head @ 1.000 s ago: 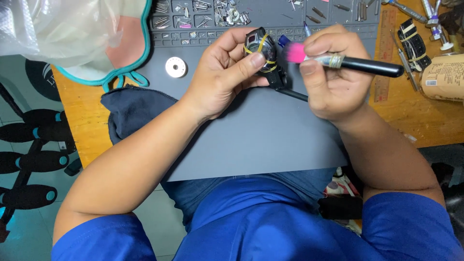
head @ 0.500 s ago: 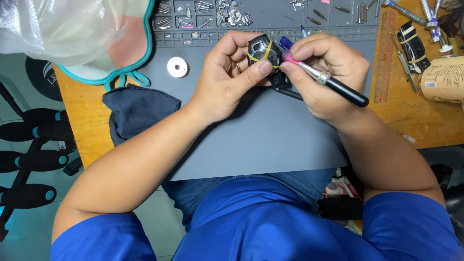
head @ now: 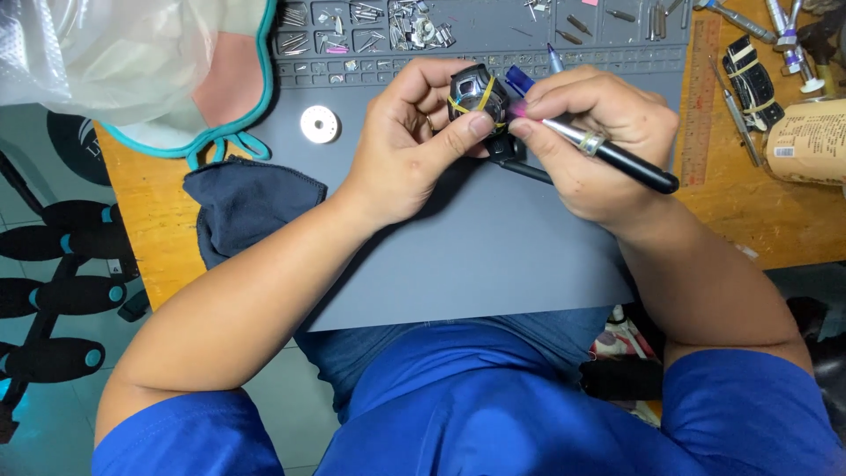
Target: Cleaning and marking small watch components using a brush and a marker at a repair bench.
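Note:
My left hand (head: pixel 412 141) holds a small black device (head: pixel 478 95) wrapped with a yellow rubber band, thumb pressed on its front, over the far part of a grey work mat (head: pixel 458 256). My right hand (head: pixel 592 141) grips a black pen-shaped tool (head: pixel 617 157) with a pink tip that touches the device's right side. A blue-capped tool (head: pixel 518 80) and a pointed tip (head: pixel 553 60) stick up behind my right fingers. A black part lies under the device, mostly hidden by my hands.
A white round spool (head: pixel 319 124) lies on the mat at left. Trays of screws and small parts (head: pixel 414 25) line the mat's far edge. A dark cloth (head: pixel 251 204), a clear plastic bag (head: pixel 132 62), a ruler (head: pixel 698 97), a black strap (head: pixel 749 75) and a paper roll (head: pixel 809 141) surround it.
My right hand has swung the pen-shaped tool from level to slanted and brought its pink tip against the device. My left hand keeps the device in about the same place.

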